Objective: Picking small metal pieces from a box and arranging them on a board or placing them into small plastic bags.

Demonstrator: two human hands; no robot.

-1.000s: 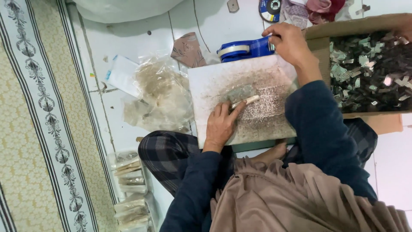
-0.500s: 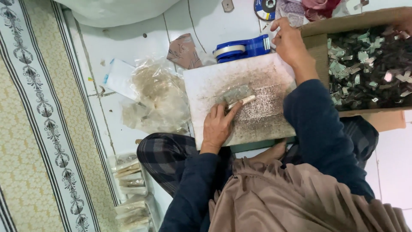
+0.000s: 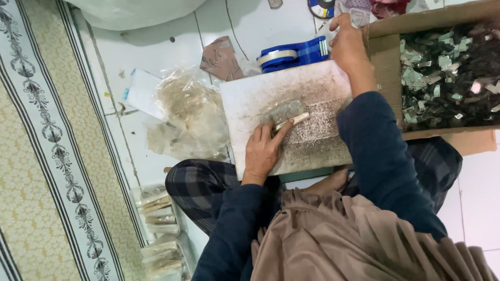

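- The left hand (image 3: 264, 151) lies on the white board (image 3: 312, 88), fingers close together and bent, pinching a small clear packet (image 3: 284, 111) and a thin pale strip (image 3: 292, 120) at the fingertips.
- The packet sits near the middle of the board, flat, with the strip just beside it on the side nearer the person.
- The board rests across the lap, over plaid trousers (image 3: 200, 187); its surface is speckled with fine glittery bits (densest to the right of the packet).
- The right hand (image 3: 348, 44) reaches past the far edge of the board, just beside the blue tape dispenser (image 3: 294, 52) and the corner of the cardboard box (image 3: 385, 47); its fingers curl downward, and whether they grip anything I cannot tell.
- The box holds a heap of small dark and greenish pieces (image 3: 450, 73).
- Left of the board, a crumpled clear plastic bag (image 3: 190, 114) lies on the white tiled floor (image 3: 156, 47).
- Near the left knee, a row of filled clear packets (image 3: 159, 229) lies beside a patterned mat (image 3: 47, 156).
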